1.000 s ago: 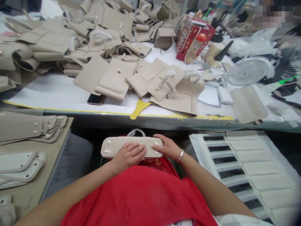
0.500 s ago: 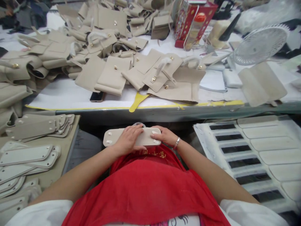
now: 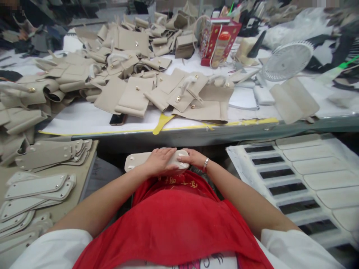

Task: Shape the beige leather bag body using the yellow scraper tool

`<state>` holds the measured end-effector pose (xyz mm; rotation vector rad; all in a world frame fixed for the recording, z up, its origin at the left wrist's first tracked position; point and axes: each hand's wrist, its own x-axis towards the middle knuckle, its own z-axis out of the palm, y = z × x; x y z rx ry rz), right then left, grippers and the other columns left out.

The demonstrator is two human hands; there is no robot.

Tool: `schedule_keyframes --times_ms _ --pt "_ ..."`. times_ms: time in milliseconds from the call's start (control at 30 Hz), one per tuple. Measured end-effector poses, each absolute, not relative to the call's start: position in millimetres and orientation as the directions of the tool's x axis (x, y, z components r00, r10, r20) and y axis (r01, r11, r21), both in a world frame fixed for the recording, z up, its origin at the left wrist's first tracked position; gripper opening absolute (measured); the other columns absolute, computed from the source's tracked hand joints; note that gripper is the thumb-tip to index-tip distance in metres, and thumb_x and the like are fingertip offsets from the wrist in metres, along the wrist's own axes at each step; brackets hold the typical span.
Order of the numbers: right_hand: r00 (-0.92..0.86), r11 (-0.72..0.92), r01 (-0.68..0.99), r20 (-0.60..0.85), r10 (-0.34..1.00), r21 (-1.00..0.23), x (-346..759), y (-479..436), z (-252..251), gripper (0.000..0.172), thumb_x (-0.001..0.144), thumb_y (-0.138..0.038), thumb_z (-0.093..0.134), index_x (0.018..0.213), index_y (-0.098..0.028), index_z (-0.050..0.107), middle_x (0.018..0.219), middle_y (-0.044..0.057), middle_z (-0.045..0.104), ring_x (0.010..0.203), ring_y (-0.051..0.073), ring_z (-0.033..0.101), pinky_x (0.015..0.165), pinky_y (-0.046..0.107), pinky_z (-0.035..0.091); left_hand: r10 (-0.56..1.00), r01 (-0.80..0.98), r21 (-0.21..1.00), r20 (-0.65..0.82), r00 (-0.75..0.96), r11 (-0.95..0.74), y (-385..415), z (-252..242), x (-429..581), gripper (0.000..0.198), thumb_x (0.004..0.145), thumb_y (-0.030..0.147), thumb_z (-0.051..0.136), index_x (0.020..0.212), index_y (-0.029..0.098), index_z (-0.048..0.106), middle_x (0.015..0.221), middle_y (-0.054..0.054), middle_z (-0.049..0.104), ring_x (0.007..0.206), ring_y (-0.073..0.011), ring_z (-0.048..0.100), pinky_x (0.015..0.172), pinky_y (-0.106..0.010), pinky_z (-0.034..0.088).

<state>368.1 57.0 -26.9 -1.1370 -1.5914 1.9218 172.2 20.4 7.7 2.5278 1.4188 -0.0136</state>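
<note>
Low in front of my body is a beige oblong bag base panel (image 3: 138, 160) with rounded ends and small white tabs near its corners. My left hand (image 3: 160, 161) lies across its middle, fingers close together over the top face, and covers that part. At the other end my right hand (image 3: 193, 157) grips the panel, thumb on top beside a white tab and the other fingers mostly hidden. Similar panels with metal studs (image 3: 36, 186) lie stacked on a board at my left.
Ahead, the white-covered table (image 3: 70, 121) carries heaps of beige bag bodies (image 3: 134, 97), a phone (image 3: 117, 119), a yellow strip (image 3: 162, 123), a red box (image 3: 220, 41) and a round fan (image 3: 288, 61). At my right, a rack (image 3: 269, 160) bears a row of pale panels (image 3: 322, 166).
My left hand has slid right along the panel, its fingers now nearer my right hand. The right hand keeps its grip. The whole view has shifted slightly.
</note>
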Motion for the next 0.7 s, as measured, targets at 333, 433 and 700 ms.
schedule_keyframes --times_ms 333,433,700 --pt "-0.693 0.543 0.583 -0.020 0.721 -0.604 360 60 5 0.070 0.066 -0.049 0.066 0.123 -0.011 0.046 0.125 0.015 0.049 0.114 0.026 0.046 0.098 0.039 0.034 0.749 0.794 0.292 -0.274 0.604 -0.533 23 23 101 0.089 0.070 0.064 0.052 0.138 0.015 0.022 0.141 -0.013 0.032 0.126 -0.0244 0.033 0.101 -0.031 0.024" --pt "-0.813 0.731 0.554 -0.071 0.577 -0.400 346 59 17 0.081 0.060 -0.056 0.068 0.125 -0.012 0.044 0.125 0.015 0.049 0.110 0.030 0.048 0.094 0.043 0.036 0.759 0.802 0.276 -0.270 0.593 -0.529 19 23 94 0.090 0.069 0.065 0.051 0.138 0.016 0.022 0.141 -0.013 0.033 0.125 -0.0251 0.034 0.100 -0.032 0.025" --pt "-0.777 0.761 0.624 -0.240 0.582 -0.177 321 55 31 0.083 0.061 -0.058 0.066 0.126 -0.013 0.041 0.117 0.016 0.053 0.103 0.030 0.052 0.089 0.040 0.037 0.758 0.799 0.325 -0.275 0.591 -0.505 22 23 97 0.088 0.067 0.067 0.053 0.135 0.017 0.027 0.133 -0.012 0.041 0.117 -0.0275 0.042 0.095 -0.036 0.031"
